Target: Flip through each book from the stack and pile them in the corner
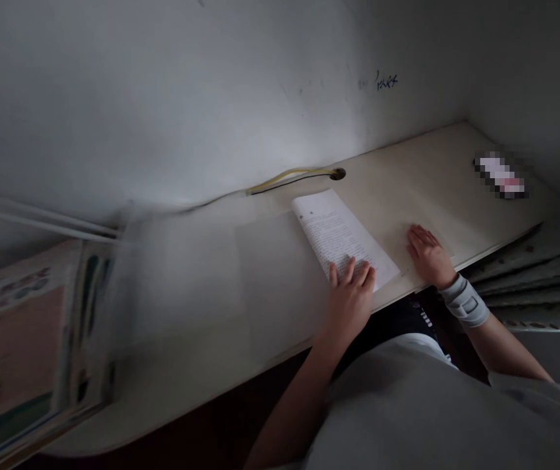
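Note:
A white booklet or folded sheet (333,225) with lines of small text lies flat on the pale desk (270,274). Across its lower edge rests my left hand (351,294), fingers spread on the page and not gripping it. To the right of the paper, my right hand (427,253) lies palm down on the bare desk top, apart from the page. Its fingers are stretched out and close together, with nothing visible in them. A grey strap (466,300) wraps the right wrist.
Books or magazines (20,326) stand at the desk's left end, blurred. Yellow and dark cables (290,173) run along the wall into a round hole (337,174). A pixelated phone-like object (500,175) lies at the far right. Patterned fabric (544,274) is beyond the front edge.

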Tool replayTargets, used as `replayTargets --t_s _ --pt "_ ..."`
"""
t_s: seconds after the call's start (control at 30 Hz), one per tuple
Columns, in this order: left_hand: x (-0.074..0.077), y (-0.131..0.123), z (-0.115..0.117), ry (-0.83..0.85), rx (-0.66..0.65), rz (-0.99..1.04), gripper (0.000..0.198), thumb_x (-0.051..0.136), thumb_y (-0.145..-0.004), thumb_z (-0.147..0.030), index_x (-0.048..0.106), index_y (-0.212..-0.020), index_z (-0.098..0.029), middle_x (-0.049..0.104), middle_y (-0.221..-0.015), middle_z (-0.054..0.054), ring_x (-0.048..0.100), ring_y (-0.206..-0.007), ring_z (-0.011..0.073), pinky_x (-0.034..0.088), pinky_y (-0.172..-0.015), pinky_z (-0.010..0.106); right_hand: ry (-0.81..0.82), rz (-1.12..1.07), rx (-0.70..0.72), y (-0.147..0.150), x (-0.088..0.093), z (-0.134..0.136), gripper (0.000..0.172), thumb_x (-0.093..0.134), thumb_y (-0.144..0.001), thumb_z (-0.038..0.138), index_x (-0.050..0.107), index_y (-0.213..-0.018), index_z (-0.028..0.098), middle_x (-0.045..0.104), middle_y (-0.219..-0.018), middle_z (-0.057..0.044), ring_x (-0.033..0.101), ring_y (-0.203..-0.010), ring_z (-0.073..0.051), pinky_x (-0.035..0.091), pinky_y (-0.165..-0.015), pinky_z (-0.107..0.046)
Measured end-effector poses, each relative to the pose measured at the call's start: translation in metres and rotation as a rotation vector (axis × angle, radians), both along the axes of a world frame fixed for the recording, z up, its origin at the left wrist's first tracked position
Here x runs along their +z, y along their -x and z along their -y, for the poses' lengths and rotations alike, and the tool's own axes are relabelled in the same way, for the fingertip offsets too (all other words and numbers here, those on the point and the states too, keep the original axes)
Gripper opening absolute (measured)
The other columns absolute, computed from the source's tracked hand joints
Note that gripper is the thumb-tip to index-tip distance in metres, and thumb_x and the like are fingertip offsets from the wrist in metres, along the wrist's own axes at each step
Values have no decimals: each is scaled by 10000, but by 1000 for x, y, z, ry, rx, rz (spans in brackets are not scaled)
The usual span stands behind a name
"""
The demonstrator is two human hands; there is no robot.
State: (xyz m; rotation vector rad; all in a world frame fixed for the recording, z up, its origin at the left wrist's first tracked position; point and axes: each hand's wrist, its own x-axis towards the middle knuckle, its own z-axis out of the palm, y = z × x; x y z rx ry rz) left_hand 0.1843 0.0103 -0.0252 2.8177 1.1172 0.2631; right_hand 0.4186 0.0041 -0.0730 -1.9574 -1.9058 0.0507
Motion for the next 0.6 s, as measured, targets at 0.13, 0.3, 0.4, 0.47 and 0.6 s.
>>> replayTargets --t_s 0.13,0.3,0.4,0.47,0.6 --pt "-2 -2 -1 -17 9 -6 401 405 -887 -118 611 -1226 -176 611 -1284 121 442 -1299 353 221 -1079 674 -35 -20 -7 -3 -1 -1 419 344 -937 227 591 -1258 119 557 -1341 -158 489 -1281 -253 395 -1082 -456" --pt "0 -5 -1 -7 12 -11 418 402 -869 -89 621 -1211 -188 617 -1277 117 442 -1299 348 221 -1080 669 -19 -12 -14 -4 6 -3 406 357 -916 150 627 -1219 145 595 -1302 -130 515 -1257 -229 427 -1066 -406" --pt "2 -5 -1 -6 14 -10 430 402 -860 -78 627 -1206 -198 624 -1267 114 451 -1292 344 221 -1082 665 18 24 -23 -2 11 -4 389 359 -913 126 648 -1174 117 610 -1279 -143 526 -1244 -218 439 -1048 -354" --pt "3 -5 -1 -7 15 -11 431 395 -860 -78 628 -1203 -194 624 -1266 118 457 -1286 344 224 -1080 666 30 45 -23 1 12 -5 354 417 -921 205 639 -1172 91 600 -1283 -171 519 -1250 -245 426 -1054 -373" --pt "1 -5 -1 -10 13 1 428 393 -863 -81 625 -1206 -189 620 -1271 121 461 -1281 346 223 -1074 673 7 54 -40 7 8 -3 504 546 -879 380 563 -1259 50 509 -1369 -220 450 -1305 -315 374 -1085 -463"
